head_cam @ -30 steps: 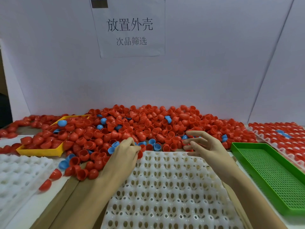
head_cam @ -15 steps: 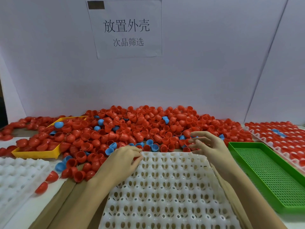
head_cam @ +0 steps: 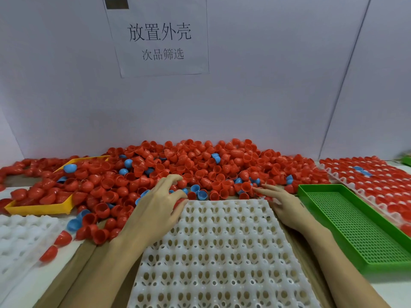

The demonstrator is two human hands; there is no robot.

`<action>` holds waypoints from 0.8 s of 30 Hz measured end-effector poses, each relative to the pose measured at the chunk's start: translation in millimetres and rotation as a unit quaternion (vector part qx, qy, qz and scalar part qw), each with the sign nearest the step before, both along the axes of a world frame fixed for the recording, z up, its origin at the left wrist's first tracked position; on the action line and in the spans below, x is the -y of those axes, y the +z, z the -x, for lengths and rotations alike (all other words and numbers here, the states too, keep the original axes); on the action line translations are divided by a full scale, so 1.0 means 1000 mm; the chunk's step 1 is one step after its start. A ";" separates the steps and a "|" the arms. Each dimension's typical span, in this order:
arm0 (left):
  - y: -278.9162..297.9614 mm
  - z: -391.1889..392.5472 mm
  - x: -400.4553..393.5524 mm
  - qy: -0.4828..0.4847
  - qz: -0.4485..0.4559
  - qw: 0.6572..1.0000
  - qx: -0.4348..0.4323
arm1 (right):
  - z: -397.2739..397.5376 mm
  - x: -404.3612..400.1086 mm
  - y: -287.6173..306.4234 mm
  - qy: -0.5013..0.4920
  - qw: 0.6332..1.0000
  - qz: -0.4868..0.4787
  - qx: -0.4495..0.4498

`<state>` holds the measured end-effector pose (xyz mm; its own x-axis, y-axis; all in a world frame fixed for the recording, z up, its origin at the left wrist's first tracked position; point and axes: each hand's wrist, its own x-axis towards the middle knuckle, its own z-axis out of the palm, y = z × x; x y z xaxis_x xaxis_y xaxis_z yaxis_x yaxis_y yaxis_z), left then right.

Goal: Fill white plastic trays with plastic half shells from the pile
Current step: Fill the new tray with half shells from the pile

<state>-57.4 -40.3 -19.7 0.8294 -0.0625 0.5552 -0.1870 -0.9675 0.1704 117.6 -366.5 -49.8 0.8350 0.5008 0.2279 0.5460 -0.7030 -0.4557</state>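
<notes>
both hands at pile (head_cam: 200,165) edge – left hand (head_cam: 155,205) fingers spread | right hand (head_cam: 282,203) fingers straight – white tray (head_cam: 222,252) bare

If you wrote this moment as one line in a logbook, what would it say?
white tray: empty | left hand: reaching into shell pile | right hand: fingers at pile's edge | green tray: empty

Bright, even light floods the scene from overhead, washing the white backboard (head_cam: 266,96) to a pale lilac and leaving only soft, short shadows under the forearms on the table (head_cam: 29,283). Wide-angle bend shows at the edges, where the board seams lean and the green tray (head_cam: 360,236) splays outward. The printed sign (head_cam: 159,38) reads sharp, the near white tray (head_cam: 222,252) goes slightly soft, and faint gloss sits on the red half shells (head_cam: 200,161).
</notes>
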 end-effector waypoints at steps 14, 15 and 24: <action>0.001 -0.001 0.008 -0.014 0.005 1.000 -0.012 | 0.003 -0.009 0.001 -0.047 0.975 -0.195 0.099; 0.001 -0.001 0.009 -0.016 0.008 1.000 -0.013 | 0.005 -0.011 0.003 -0.047 0.973 -0.207 0.092; 0.009 0.003 0.044 -0.104 0.212 0.971 -0.032 | 0.057 -0.041 0.048 0.116 0.884 -0.392 -0.224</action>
<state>-60.0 -84.6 -10.3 0.8565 -0.0102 0.5160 -0.3479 -0.7500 0.5626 60.8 -325.3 -1.4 0.8255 0.5047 0.2525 0.2740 0.0328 -0.9612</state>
